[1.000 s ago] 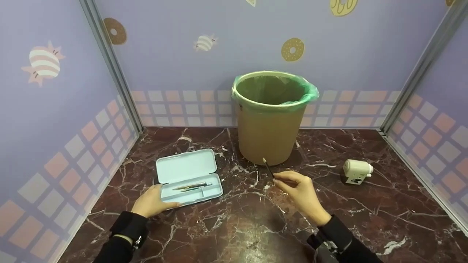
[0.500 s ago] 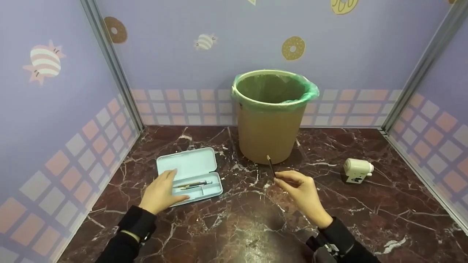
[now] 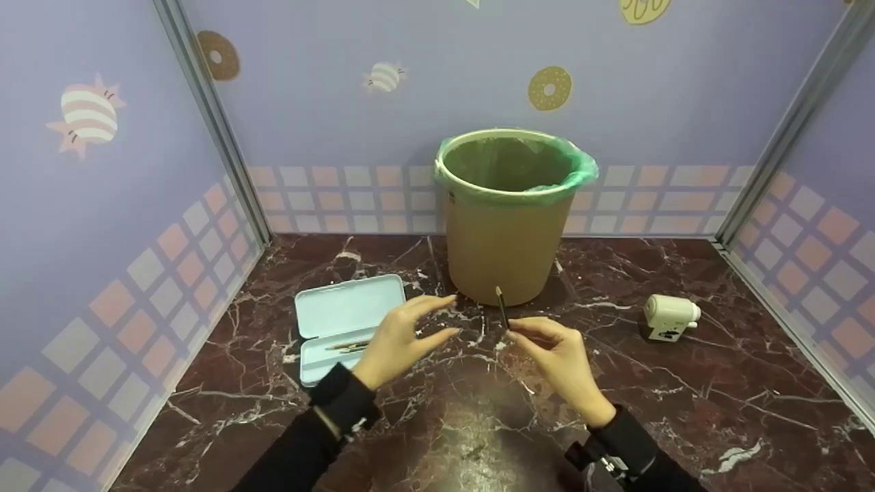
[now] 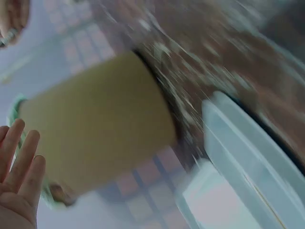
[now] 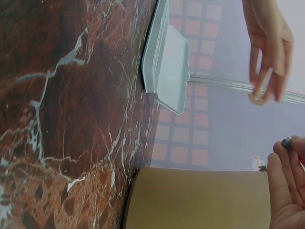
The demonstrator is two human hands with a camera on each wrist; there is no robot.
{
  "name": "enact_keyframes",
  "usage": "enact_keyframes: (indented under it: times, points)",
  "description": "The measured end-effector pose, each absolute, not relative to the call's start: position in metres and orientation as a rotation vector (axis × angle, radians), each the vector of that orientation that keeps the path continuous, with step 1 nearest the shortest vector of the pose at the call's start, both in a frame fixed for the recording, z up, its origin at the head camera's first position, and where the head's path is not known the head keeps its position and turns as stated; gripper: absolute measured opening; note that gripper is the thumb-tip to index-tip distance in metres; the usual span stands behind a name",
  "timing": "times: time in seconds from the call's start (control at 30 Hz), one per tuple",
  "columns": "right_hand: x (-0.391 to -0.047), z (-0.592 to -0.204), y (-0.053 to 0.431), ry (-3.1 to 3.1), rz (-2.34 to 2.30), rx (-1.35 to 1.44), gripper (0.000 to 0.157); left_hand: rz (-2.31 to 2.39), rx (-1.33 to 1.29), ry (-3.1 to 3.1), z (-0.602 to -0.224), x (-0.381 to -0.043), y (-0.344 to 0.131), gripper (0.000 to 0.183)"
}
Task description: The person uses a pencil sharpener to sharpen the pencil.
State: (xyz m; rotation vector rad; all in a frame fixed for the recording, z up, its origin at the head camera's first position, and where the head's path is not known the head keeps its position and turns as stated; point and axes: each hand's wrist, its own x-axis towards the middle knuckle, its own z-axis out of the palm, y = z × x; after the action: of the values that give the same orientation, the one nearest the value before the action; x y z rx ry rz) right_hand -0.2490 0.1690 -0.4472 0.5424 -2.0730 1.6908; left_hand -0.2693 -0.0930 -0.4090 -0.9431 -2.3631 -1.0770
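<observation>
Taking the pencil as the clock's centre, with twelve straight away from the person, the right hand is nearest, between four and five, pinching the pencil near its lower end over the counter; that grip leaves the pale tip bare, pointing up towards twelve. Between eight and nine, the left hand holds nothing; its fingers and thumb stand apart, so the gap between them faces the pencil without touching it. Behind that hand, the pencil case sits with its lid laid back, which exposes the other pencils inside, though the hand partly hides them. Well apart at three stands a pale boxy thing, probably a sharpener. Farthest, at twelve, is the upright bin; its green liner is folded over the rim, presumably to keep it from slipping.
</observation>
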Motion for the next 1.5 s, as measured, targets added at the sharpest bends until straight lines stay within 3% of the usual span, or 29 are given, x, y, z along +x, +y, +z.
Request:
enact_keyframes:
  times: [0.37, 0.6, 0.93, 1.23, 1.5]
  points:
    - [-0.248, -0.449, 0.167, -2.050, 1.678, 0.606, 0.023, -1.411, -0.929, -2.233, -0.415, -0.274, -0.040, 0.030]
    - [-0.247, -0.451, 0.168, -2.069, 1.690, 0.633, 0.022, -1.516, -0.865, -2.174, -0.418, -0.274, -0.031, 0.019]
    - [-0.246, -0.453, 0.170, -2.111, 1.628, 0.640, 0.021, -1.618, -0.817, -2.199, -0.421, -0.271, -0.028, 0.017]
    - [-0.246, -0.450, 0.176, -2.146, 1.566, 0.672, 0.023, -1.372, -0.908, -2.281, -0.412, -0.271, -0.034, 0.016]
    - [-0.246, -0.442, 0.183, -2.230, 1.546, 0.611, 0.026, -0.605, -1.033, -2.335, -0.399, -0.270, -0.040, 0.011]
